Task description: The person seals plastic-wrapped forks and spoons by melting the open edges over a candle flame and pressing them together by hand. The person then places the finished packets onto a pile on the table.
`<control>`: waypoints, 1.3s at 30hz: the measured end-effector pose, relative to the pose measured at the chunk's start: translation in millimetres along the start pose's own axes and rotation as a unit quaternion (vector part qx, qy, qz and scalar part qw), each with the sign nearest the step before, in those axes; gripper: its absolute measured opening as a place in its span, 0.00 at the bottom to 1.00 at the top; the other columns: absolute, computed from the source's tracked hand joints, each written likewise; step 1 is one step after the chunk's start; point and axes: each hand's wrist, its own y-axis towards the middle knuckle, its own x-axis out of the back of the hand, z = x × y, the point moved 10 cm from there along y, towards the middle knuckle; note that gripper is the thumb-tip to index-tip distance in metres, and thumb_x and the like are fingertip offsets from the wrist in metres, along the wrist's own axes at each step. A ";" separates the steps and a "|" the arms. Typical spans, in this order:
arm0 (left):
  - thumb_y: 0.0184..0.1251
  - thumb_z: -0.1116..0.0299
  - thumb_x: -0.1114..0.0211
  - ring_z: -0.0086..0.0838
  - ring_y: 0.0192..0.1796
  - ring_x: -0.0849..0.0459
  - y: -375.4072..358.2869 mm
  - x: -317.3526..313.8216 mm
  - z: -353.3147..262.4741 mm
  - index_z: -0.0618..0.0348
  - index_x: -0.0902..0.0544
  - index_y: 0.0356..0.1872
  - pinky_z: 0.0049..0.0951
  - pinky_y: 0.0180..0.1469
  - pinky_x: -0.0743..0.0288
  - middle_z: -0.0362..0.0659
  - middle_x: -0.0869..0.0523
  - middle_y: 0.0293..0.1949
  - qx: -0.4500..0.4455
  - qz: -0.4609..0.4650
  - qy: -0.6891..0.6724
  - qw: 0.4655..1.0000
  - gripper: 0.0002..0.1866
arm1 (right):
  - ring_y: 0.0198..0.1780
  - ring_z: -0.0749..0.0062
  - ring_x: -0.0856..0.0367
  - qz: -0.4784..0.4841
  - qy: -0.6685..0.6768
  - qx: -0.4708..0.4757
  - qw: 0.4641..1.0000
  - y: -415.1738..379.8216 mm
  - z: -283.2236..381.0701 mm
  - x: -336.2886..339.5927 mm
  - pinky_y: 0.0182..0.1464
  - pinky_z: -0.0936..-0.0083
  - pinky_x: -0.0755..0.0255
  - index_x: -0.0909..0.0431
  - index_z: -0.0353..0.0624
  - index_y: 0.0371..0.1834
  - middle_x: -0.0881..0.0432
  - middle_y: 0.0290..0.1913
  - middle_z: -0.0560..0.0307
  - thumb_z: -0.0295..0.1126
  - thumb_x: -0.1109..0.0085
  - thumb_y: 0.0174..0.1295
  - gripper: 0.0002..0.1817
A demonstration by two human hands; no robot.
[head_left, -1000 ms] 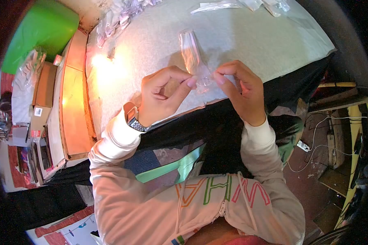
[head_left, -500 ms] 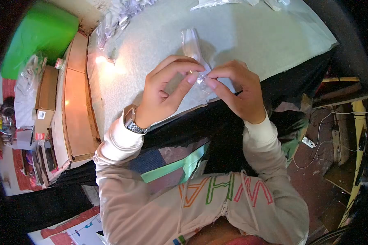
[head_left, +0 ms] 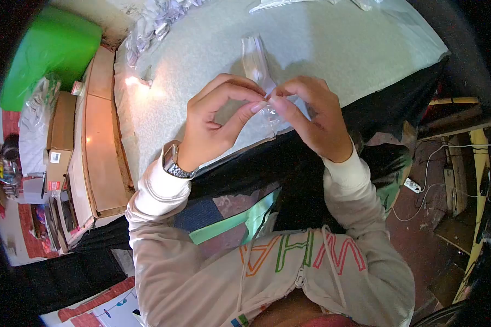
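Observation:
My left hand [head_left: 218, 117], with a metal watch at the wrist, pinches the edge of a clear plastic wrapper [head_left: 270, 114] between thumb and index finger. My right hand [head_left: 313, 114] pinches the same wrapper from the other side, and the fingertips of both hands meet. The wrapper hangs crumpled below the fingertips. Just beyond my hands, a long clear packet with whitish contents [head_left: 255, 57] lies on the pale-covered table [head_left: 202, 54]. Its near end is partly hidden behind my fingers.
Bunched plastic packets [head_left: 153, 27] lie at the table's far left, with more plastic [head_left: 283, 4] at the far edge. A small bright light [head_left: 132, 80] glows on the left. Beyond the left edge are a cardboard box [head_left: 61, 125] and a green object [head_left: 49, 54]. White cables [head_left: 420, 201] run at the right.
My two hands have come closer together, so their fingertips now meet at the wrapper. The view has shifted slightly.

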 end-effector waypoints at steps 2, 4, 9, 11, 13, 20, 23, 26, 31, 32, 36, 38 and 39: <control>0.54 0.81 0.32 0.31 0.41 0.18 -1.1 0.1 1.2 0.63 0.18 0.33 0.26 0.45 0.25 0.45 0.16 0.37 0.000 -0.003 0.002 1.000 0.06 | 0.37 0.65 0.23 0.005 -0.004 0.001 1.000 0.9 -0.4 -1.5 0.44 0.68 0.39 0.23 0.48 0.35 0.20 0.33 0.62 0.39 0.41 0.60 0.08; 0.54 0.81 0.32 0.31 0.40 0.18 -1.9 0.8 1.1 0.63 0.17 0.33 0.26 0.44 0.25 0.45 0.16 0.37 -0.002 -0.007 0.007 1.000 0.06 | 0.37 0.65 0.23 0.017 -0.013 0.002 1.000 0.7 -1.5 -3.2 0.45 0.67 0.39 0.23 0.48 0.34 0.20 0.32 0.63 0.38 0.40 0.60 0.07; 0.52 0.82 0.32 0.33 0.39 0.18 -2.4 3.0 -16.4 0.63 0.16 0.33 0.28 0.43 0.26 0.45 0.16 0.37 -0.073 -0.022 0.090 0.993 0.07 | 0.37 0.67 0.23 0.016 0.019 -0.013 1.000 1.5 -4.6 -2.5 0.47 0.67 0.41 0.23 0.49 0.33 0.20 0.32 0.64 0.38 0.40 0.59 0.06; 0.50 0.82 0.32 0.35 0.39 0.18 -4.4 1.3 -28.3 0.62 0.16 0.34 0.29 0.43 0.26 0.45 0.17 0.37 -0.118 -0.023 0.135 0.983 0.09 | 0.37 0.67 0.23 0.014 0.013 -0.015 1.000 1.5 -4.7 -2.5 0.47 0.67 0.41 0.23 0.50 0.33 0.20 0.32 0.64 0.37 0.39 0.59 0.06; 0.49 0.83 0.33 0.36 0.40 0.18 -6.2 -0.6 -35.5 0.62 0.16 0.34 0.29 0.43 0.26 0.45 0.17 0.37 -0.154 -0.023 0.171 0.973 0.10 | 0.37 0.68 0.23 0.008 -0.001 -0.017 1.000 0.1 -4.3 -2.6 0.48 0.67 0.42 0.23 0.50 0.33 0.21 0.31 0.65 0.36 0.38 0.58 0.06; 0.46 0.87 0.39 0.37 0.42 0.18 -10.3 -4.2 -42.9 0.63 0.16 0.34 0.31 0.44 0.26 0.45 0.17 0.37 -0.189 -0.009 0.196 0.962 0.13 | 0.38 0.68 0.23 0.002 -0.022 0.006 1.000 -1.3 -1.5 -3.1 0.49 0.67 0.42 0.24 0.50 0.34 0.21 0.32 0.64 0.35 0.37 0.56 0.07; 0.44 0.89 0.42 0.38 0.42 0.18 -12.1 -4.3 -42.2 0.64 0.17 0.34 0.31 0.45 0.26 0.45 0.17 0.38 -0.201 -0.006 0.191 0.961 0.15 | 0.39 0.68 0.24 -0.003 -0.029 0.008 1.000 -1.6 0.8 -3.1 0.49 0.66 0.43 0.25 0.50 0.34 0.21 0.33 0.63 0.34 0.36 0.55 0.07; 0.43 0.90 0.45 0.37 0.43 0.18 -13.4 -5.6 -45.1 0.64 0.17 0.33 0.31 0.45 0.26 0.46 0.17 0.38 -0.213 0.004 0.188 0.959 0.16 | 0.39 0.67 0.24 -0.009 -0.037 0.010 0.999 -2.5 1.2 -2.3 0.50 0.65 0.43 0.24 0.49 0.34 0.21 0.33 0.63 0.34 0.36 0.55 0.07; 0.43 0.91 0.47 0.38 0.43 0.18 -13.2 -6.4 -44.3 0.64 0.18 0.33 0.31 0.46 0.26 0.46 0.18 0.39 -0.216 0.011 0.180 0.960 0.17 | 0.37 0.68 0.24 -0.012 -0.044 0.006 0.999 -2.5 -0.7 -3.6 0.50 0.64 0.43 0.25 0.49 0.33 0.22 0.32 0.64 0.34 0.36 0.55 0.07; 0.43 0.91 0.47 0.38 0.43 0.18 -13.1 -6.4 -44.3 0.64 0.18 0.33 0.31 0.46 0.26 0.47 0.18 0.39 -0.212 0.012 0.175 0.961 0.17 | 0.37 0.68 0.24 -0.010 -0.043 0.004 0.999 -2.5 -1.2 -3.8 0.50 0.64 0.43 0.25 0.49 0.33 0.22 0.32 0.64 0.34 0.36 0.55 0.07; 0.44 0.91 0.48 0.38 0.43 0.18 -12.6 -6.0 -42.8 0.65 0.18 0.34 0.31 0.46 0.26 0.47 0.18 0.39 -0.205 0.018 0.158 0.966 0.17 | 0.36 0.68 0.25 -0.007 -0.044 -0.002 0.999 -2.9 -2.5 -4.5 0.50 0.64 0.43 0.25 0.49 0.33 0.22 0.31 0.65 0.34 0.35 0.55 0.08; 0.44 0.91 0.49 0.38 0.43 0.18 -12.9 -5.6 -41.5 0.65 0.18 0.34 0.31 0.47 0.26 0.47 0.18 0.39 -0.201 0.018 0.151 0.968 0.17 | 0.35 0.68 0.25 -0.010 -0.048 -0.004 0.999 -2.7 -2.3 -4.3 0.50 0.64 0.43 0.25 0.49 0.33 0.22 0.31 0.65 0.34 0.35 0.55 0.08; 0.44 0.91 0.49 0.38 0.43 0.18 -13.0 -5.4 -40.7 0.65 0.18 0.34 0.31 0.47 0.26 0.47 0.18 0.39 -0.199 0.019 0.147 0.969 0.17 | 0.35 0.68 0.25 -0.010 -0.050 -0.004 0.999 -2.2 -1.5 -3.7 0.49 0.64 0.43 0.25 0.49 0.33 0.22 0.31 0.65 0.34 0.35 0.55 0.07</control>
